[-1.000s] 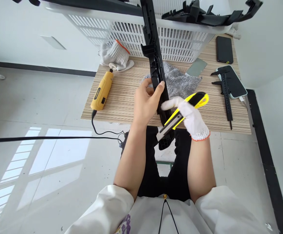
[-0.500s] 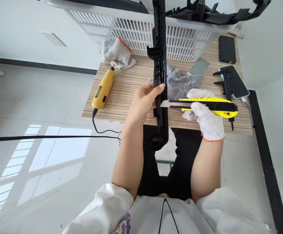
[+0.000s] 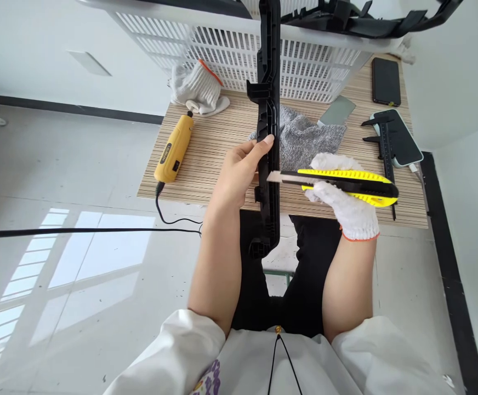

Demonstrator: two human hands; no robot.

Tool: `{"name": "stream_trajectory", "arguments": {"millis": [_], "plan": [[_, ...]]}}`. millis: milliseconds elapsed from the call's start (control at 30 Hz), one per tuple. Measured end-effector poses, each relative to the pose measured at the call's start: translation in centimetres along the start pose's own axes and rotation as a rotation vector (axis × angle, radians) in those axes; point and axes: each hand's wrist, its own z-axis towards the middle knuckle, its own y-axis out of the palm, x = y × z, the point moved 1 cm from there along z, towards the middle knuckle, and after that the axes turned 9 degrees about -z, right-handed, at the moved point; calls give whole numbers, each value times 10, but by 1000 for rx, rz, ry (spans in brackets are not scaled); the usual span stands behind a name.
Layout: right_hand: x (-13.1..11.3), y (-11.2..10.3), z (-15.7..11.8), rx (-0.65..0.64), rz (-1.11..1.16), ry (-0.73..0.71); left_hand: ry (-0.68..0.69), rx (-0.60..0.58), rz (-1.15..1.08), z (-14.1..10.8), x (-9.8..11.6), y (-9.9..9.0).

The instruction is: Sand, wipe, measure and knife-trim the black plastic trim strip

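Note:
My bare left hand (image 3: 241, 167) grips a long black plastic part (image 3: 269, 118) near its middle, thumb on top and fingers beneath. The part stretches from over the crate down past the table's front edge. In a white knitted glove, my right hand (image 3: 341, 192) is closed around a yellow and black utility knife (image 3: 354, 186). Its blade is out, pointing left, and the tip lies over the black part just below my left thumb; whether it touches cannot be told. Behind the part lies a crumpled grey cloth (image 3: 305, 140).
A white slatted crate (image 3: 226, 55) with black plastic parts (image 3: 354, 22) stands at the back. On the wooden table (image 3: 218, 131) lie a yellow corded rotary tool (image 3: 174, 148), white gloves (image 3: 198, 88), a black caliper (image 3: 385, 148), a phone (image 3: 403, 140) and another dark phone (image 3: 386, 81).
The black part has shifted slightly left and tilted a little. My right hand has rotated the knife, its back end dropping slightly, and the blade has moved slightly left.

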Motion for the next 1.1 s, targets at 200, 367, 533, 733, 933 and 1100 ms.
{"name": "stream_trajectory", "arguments": {"millis": [200,367,533,733,933,1100], "plan": [[-3,10,0,28,-25,-5,37,-10,9,2,-4,-1],[0,12,0,100,-84,-32,36,-6,-13,4,-9,-4],[5,10,2,216,-110,-19,31,1,-24,5,-9,-5],[2,11,2,157,-80,53,28,12,-18,5,-7,-2],[4,13,5,223,-29,105,36,-7,-52,5,-11,0],[1,15,8,210,-79,164,27,-63,-82,1,-9,6]]}}
